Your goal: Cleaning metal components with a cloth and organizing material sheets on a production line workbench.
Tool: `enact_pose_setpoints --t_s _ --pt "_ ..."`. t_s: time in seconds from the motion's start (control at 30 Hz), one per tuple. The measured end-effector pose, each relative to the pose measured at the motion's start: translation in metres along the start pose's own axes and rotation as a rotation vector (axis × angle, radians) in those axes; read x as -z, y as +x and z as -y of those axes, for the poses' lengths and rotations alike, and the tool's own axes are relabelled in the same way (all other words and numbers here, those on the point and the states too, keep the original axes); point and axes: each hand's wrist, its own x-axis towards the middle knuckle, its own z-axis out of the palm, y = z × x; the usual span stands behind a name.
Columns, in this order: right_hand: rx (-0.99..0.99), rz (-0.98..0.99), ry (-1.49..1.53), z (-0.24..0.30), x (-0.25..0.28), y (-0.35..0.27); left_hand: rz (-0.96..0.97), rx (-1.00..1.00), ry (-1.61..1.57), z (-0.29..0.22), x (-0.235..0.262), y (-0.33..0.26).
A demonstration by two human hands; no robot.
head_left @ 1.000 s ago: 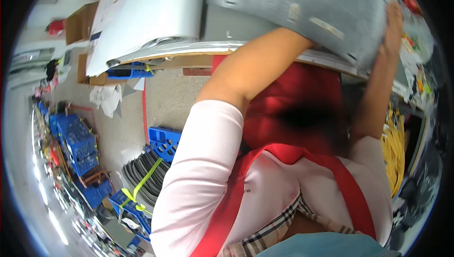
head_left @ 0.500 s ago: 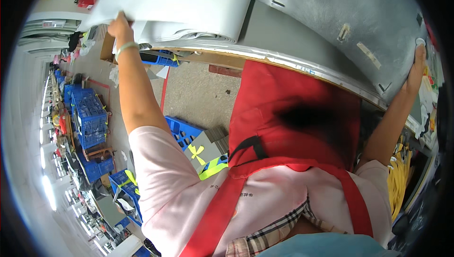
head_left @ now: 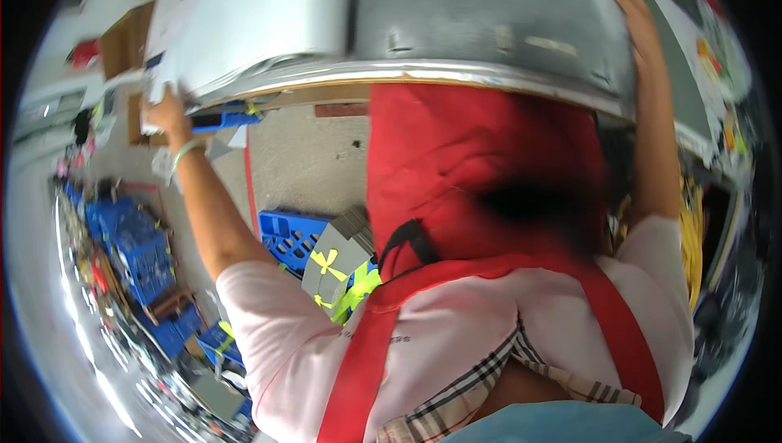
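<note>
A large grey metal panel (head_left: 489, 27) lies across the top of a workbench, with a white panel (head_left: 261, 11) next to it on the left. My left hand (head_left: 167, 113) grips the lower left corner of the white panel at the bench edge. My right hand (head_left: 635, 19) rests flat on the right end of the grey panel, fingers spread over its edge. A wristband shows on my left wrist. My red apron (head_left: 472, 174) hangs below the bench edge and hides the floor under it.
Blue plastic crates (head_left: 130, 239) stand in a row along the floor at the left. Another blue crate (head_left: 289, 235) and grey bundles tied with yellow straps (head_left: 338, 268) sit by my legs. Yellow cables (head_left: 692, 231) hang at the right. A cardboard box (head_left: 122, 44) stands at the upper left.
My left hand has come down from the top of the white panel to its lower left corner. The view has shifted, and my right hand now sits higher on the grey panel.
</note>
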Motion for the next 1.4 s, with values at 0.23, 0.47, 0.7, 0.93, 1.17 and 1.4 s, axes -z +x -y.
enact_pose_setpoints --t_s 0.23,0.47,0.7,0.93,1.17,1.4 --pt "0.011 -0.028 -0.359 0.005 0.009 -0.006 0.503 -0.468 -1.021 -0.322 0.199 -0.146" --pt "-0.025 -0.012 -0.414 -0.001 0.003 0.001 0.691 -0.979 -0.929 -0.377 0.212 -0.226" --pt "0.027 0.001 -0.433 -0.016 0.012 0.011 0.771 -0.941 -0.958 -0.381 0.196 -0.222" --pt "-0.081 0.064 -0.331 -0.006 0.012 0.012 0.782 -0.911 -0.935 -0.379 0.198 -0.224" --pt "-0.072 0.082 -0.255 -0.006 0.017 0.011 0.734 -0.933 -0.959 -0.382 0.198 -0.227" --pt "-0.096 0.057 -0.355 0.011 0.010 -0.002 0.718 -0.948 -0.958 -0.381 0.198 -0.228"
